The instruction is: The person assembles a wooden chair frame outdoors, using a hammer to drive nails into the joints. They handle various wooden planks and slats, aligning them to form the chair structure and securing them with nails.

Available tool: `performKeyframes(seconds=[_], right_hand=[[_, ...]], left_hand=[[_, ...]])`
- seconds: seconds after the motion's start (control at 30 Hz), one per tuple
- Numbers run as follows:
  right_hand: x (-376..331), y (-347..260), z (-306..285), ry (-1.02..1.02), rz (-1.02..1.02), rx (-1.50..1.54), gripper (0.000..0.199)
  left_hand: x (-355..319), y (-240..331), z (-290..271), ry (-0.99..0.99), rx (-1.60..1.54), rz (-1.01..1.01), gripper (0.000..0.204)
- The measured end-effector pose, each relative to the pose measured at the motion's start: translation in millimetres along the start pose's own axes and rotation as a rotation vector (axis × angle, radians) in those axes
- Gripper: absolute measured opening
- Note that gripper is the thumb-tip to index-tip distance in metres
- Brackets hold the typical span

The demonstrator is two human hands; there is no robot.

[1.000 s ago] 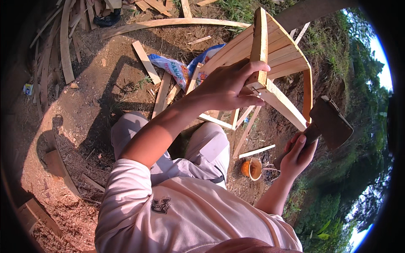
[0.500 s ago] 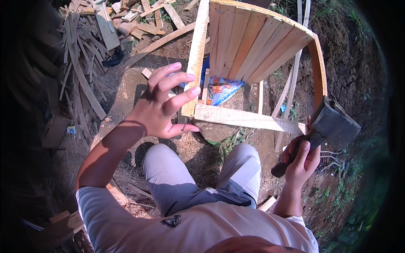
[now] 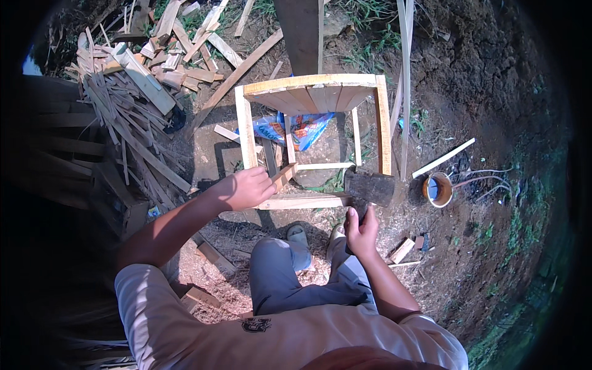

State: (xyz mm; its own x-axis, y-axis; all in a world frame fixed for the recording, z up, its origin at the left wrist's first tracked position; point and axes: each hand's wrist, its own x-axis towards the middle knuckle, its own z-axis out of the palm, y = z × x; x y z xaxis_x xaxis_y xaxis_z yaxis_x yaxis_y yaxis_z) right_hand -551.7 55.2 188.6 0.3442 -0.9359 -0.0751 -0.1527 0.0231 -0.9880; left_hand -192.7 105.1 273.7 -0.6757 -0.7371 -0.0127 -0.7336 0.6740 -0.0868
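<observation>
A slatted wooden chair frame (image 3: 383, 123) stands in front of me, with pale posts and a front rail (image 3: 305, 202). My left hand (image 3: 246, 188) is closed on its near left corner, where the rail meets the post. The fingertips are partly hidden, so any small thing between them cannot be seen. My right hand (image 3: 362, 231) grips the short handle of a dark, block-headed mallet (image 3: 370, 187). The mallet's head is at the right end of the front rail; whether it touches the wood I cannot tell.
Scrap wood and thin strips (image 3: 117, 117) are heaped at the far left. A blue printed plastic sheet (image 3: 302, 132) lies beneath the frame. On the right stands a small bucket (image 3: 437, 190) with dark contents, near a loose pale stick (image 3: 444, 158). A plank (image 3: 299, 37) rises behind the frame.
The chair frame now stands more squarely before me. My left hand, earlier spread with a nail near its thumb, has closed at the corner. The mallet has moved left to the rail.
</observation>
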Motion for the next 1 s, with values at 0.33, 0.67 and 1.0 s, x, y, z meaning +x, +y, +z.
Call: performKeyframes(seconds=[0.33, 0.67, 1.0], right_hand=[[1.2, -25.3, 13.5, 0.011, 0.120, -0.091, 0.015], [-9.6, -32.9, 25.7, 0.266, 0.322, 0.029, 0.013], [-0.3, -101.5, 52.8, 0.393, 0.323, -0.537, 0.058]], left_hand=[[0.8, -5.3, -11.2, -0.343, 0.008, 0.027, 0.009], [21.6, -39.7, 20.1, -0.238, -0.326, 0.240, 0.009], [20.5, -37.2, 22.2, -0.273, -0.318, 0.302, 0.030]])
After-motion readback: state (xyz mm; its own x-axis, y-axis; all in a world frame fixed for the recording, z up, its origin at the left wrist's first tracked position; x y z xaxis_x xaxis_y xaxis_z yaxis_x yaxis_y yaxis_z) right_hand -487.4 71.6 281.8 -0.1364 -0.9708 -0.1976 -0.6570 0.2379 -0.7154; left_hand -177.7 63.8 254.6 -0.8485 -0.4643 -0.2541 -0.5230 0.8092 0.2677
